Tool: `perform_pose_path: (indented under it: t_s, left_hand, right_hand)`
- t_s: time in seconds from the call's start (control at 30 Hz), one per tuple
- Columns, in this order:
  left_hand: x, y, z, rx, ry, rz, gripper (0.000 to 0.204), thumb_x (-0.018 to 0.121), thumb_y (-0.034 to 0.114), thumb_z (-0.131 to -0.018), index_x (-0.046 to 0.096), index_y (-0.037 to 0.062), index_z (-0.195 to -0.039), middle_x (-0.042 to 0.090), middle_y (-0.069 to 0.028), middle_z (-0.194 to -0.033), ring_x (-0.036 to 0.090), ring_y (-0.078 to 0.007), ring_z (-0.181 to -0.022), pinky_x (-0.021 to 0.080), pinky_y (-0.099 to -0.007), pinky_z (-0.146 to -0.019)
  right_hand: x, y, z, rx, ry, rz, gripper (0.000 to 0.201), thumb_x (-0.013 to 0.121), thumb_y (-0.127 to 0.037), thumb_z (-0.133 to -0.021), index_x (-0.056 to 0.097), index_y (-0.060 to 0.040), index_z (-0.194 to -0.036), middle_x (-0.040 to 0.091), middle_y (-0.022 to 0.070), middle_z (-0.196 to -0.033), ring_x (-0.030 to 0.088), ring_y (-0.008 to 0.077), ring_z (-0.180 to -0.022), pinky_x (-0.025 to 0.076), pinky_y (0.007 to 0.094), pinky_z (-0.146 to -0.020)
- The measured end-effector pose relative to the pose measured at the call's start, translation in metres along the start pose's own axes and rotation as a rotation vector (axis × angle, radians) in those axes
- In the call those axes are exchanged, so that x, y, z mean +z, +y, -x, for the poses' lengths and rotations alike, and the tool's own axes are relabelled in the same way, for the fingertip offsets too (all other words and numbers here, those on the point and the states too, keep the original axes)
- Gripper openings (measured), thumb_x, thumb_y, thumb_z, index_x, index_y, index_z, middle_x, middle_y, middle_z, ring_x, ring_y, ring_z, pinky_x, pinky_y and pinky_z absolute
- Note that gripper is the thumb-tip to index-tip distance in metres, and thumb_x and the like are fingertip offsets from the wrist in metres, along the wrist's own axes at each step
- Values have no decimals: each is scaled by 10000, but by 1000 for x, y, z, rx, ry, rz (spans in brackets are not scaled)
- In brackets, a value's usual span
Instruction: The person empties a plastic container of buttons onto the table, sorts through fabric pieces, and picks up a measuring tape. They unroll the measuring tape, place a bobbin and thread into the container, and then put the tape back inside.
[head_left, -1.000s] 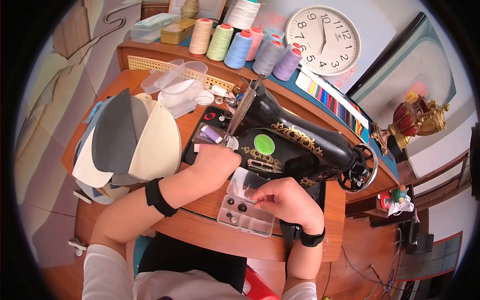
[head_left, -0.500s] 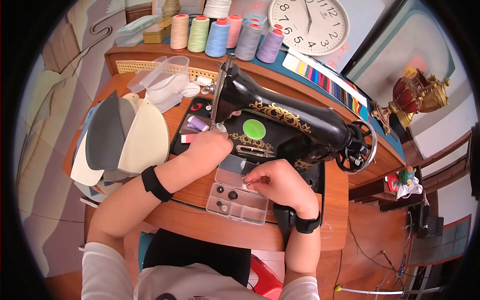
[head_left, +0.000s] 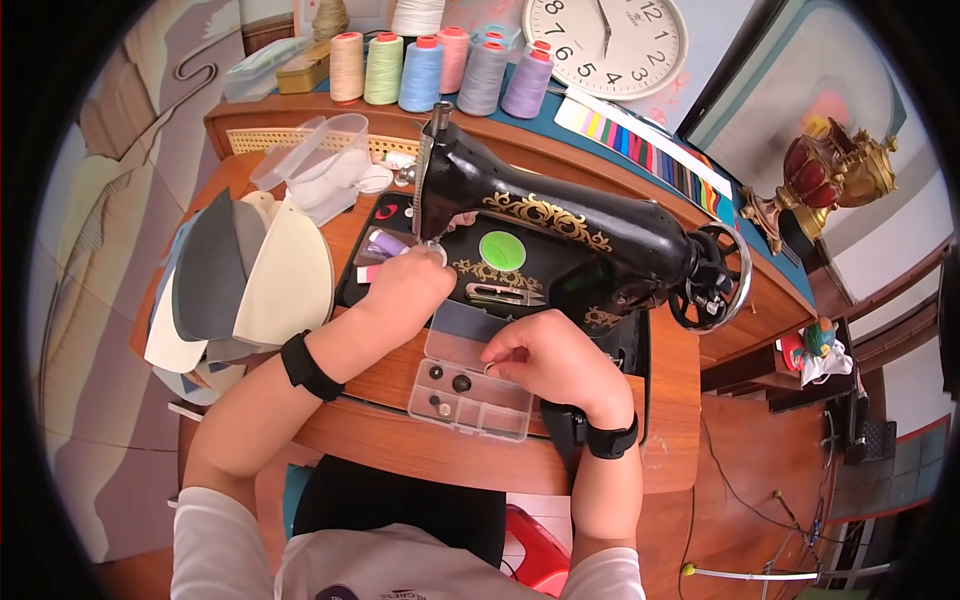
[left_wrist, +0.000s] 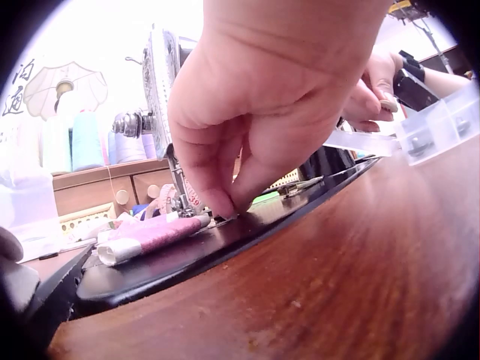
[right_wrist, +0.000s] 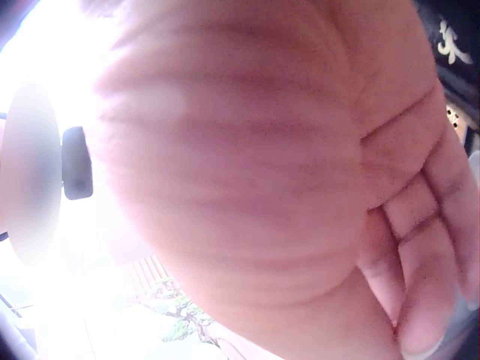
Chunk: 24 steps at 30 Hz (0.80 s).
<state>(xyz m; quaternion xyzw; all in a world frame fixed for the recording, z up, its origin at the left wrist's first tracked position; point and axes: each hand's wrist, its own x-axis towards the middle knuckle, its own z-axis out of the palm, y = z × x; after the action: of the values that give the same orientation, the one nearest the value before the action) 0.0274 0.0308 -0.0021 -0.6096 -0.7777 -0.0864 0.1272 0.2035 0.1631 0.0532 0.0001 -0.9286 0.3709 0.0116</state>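
My left hand (head_left: 412, 286) is at the needle end of a black sewing machine (head_left: 560, 215). In the left wrist view its curled fingers (left_wrist: 217, 201) and thumb meet right at the machine's black bed, beside a pink thread spool (left_wrist: 154, 238); I cannot tell whether anything is between the fingertips. My right hand (head_left: 560, 368) pinches a small round button (left_wrist: 388, 106) between thumb and fingers. It hovers over a clear compartment box (head_left: 470, 405), whose lid lies open toward the machine. Several dark buttons (head_left: 461, 383) and a pale one sit in the box.
Grey and cream fabric panels (head_left: 285, 270) lie at the left. Small scissors (head_left: 505, 294) and a green disc (head_left: 502, 252) rest on the machine bed. A clear open container (head_left: 335, 170) stands behind. Thread cones (head_left: 422, 75) line the shelf, with a colour card (head_left: 640, 145) beside them.
The head view has shifted, so the machine and box appear farther left and higher. Both hands keep to the same places, left by the needle end, right over the box.
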Motion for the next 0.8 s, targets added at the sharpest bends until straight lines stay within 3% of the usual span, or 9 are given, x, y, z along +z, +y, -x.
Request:
perform_pose_path:
  t_s: [0.2,0.57,0.73,0.8]
  left_hand:
    - [-2,4,0,-28,90,9,99,637,-3,-662,652,16,-758,602,-134,-856,624,-276,-870,544,-350,-696]
    - [2,2,0,27,47,-122,85,643,29,-649,661,38,-732,647,-113,-765,653,-247,-765,551,-330,-648]
    - [-39,12,6,-66,-41,-27,47,612,29,-686,632,29,-728,625,-118,-757,645,-275,-776,533,-367,-652]
    - [-64,21,12,-55,-46,177,43,617,28,-698,625,22,-740,617,-124,-748,632,-297,-755,514,-390,-634]
  right_hand:
    - [-2,-2,1,39,-53,15,146,660,-17,-696,708,-37,-832,677,140,-773,657,283,-714,515,335,-653]
    - [-1,-3,0,47,-84,-3,133,662,-33,-699,713,-44,-821,678,134,-770,657,273,-706,514,331,-649]
    - [0,-4,0,44,-61,35,145,694,2,-698,708,-19,-842,685,119,-766,657,232,-681,515,293,-651]
    - [1,-5,-1,21,-59,41,142,701,-11,-690,708,-23,-831,680,126,-763,653,247,-678,512,297,-646]
